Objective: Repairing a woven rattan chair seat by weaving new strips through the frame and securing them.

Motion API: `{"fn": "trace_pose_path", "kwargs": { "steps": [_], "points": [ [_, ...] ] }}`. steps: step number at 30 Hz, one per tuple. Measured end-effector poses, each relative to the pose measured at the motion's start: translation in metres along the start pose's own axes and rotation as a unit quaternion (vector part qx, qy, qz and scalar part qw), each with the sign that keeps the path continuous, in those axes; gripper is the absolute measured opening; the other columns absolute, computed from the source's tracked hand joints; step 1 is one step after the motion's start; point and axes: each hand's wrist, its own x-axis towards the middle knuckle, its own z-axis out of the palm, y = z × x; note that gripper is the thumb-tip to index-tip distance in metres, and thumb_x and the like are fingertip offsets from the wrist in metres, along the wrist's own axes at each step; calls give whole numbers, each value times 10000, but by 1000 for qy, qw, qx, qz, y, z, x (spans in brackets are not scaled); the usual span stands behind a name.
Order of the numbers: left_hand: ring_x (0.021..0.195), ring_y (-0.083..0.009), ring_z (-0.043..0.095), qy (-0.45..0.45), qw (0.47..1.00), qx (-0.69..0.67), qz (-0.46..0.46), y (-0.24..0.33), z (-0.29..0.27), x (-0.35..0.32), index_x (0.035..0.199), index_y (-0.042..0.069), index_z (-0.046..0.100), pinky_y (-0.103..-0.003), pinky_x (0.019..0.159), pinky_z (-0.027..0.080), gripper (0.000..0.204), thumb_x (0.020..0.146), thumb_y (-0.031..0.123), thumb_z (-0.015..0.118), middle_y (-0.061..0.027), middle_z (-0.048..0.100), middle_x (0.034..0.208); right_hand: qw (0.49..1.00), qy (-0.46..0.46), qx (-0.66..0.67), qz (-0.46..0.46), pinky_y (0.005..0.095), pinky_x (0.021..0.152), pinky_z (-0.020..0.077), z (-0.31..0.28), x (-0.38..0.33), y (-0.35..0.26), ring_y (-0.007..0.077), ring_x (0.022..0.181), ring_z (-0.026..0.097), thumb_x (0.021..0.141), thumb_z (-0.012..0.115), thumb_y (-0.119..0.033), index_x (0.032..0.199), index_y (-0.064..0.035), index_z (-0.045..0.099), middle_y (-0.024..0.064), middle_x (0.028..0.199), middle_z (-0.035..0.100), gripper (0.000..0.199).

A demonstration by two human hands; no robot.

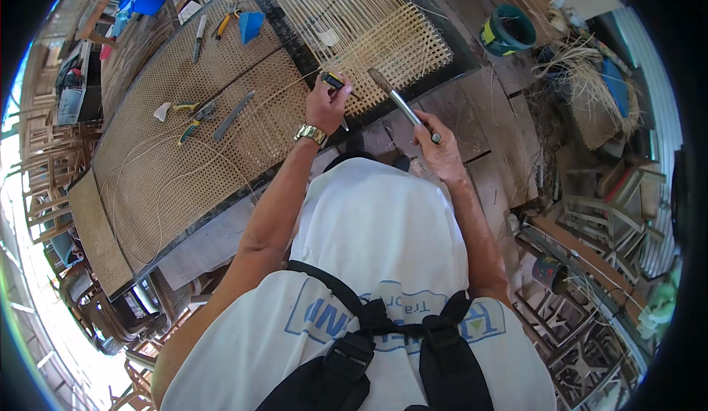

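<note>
While the left hand [324, 103] grips a small tool [333, 81], the right hand [436, 145] clamps a metal-handled tool [402, 105] — hands apart.

Yellow label [488, 32] on the green bucket [509, 30] (top right).

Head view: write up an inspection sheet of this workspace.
Surface: worn plank bench carrying a dark frame.
Job's things: half-woven cane panel; finished woven cane sheet beside it.
Clutter: pliers, blue scoop, flat blade and cutters on the sheet; green bucket; loose straw.
Grippers: left hand grips a small dark-handled tool; right hand grips a metal-handled tool.
Cables: nothing seen; a loose cane strand loops over the sheet.
Surroundings: stacked wooden frames.
</note>
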Motion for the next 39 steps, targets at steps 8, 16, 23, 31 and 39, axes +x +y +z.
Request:
{"fn": "trace_pose_path", "kwargs": {
  "steps": [8,16,23,31,39],
  "points": [
    [756,-211,695,-41,995,-21,-85,0,0,-16,1114,82,615,-349,704,541,299,904,252,744,-91,725,916,996,-66,-53,-20,250,667,469,-1,0,3,95,732,569,1014,571,-173,1316,1,597,41,814,624,349],
    [807,-132,686,131,966,-207,-85,-28,-17,10,1003,63,644,-333,720,537,252,925,282,742,-38,723,878,999,-35,40,13,180,548,370,-11,2,2,9,628,451,1034,574,-178,1366,-14,567,-1,845,624,370],
    [775,-302,714,93,993,-36,-67,-37,-32,71,1068,95,623,-410,694,550,332,923,380,711,-122,726,867,998,-1,57,35,173,515,334,2,23,-9,6,601,429,1038,572,-176,1374,-10,560,-5,842,607,374],
    [822,-330,735,18,998,12,-54,-31,-33,93,1120,90,567,-434,692,567,311,942,310,696,-150,737,882,998,-3,58,11,197,545,366,21,52,-17,17,624,444,1027,587,-205,1354,1,570,1,822,610,387],
    [830,-304,740,-83,997,-6,-1,-29,-39,105,1125,63,573,-414,714,566,296,948,269,692,-144,745,900,999,12,-9,-31,211,574,398,52,93,-6,47,672,496,1022,577,-183,1339,11,575,8,820,606,372]
  ]
}}
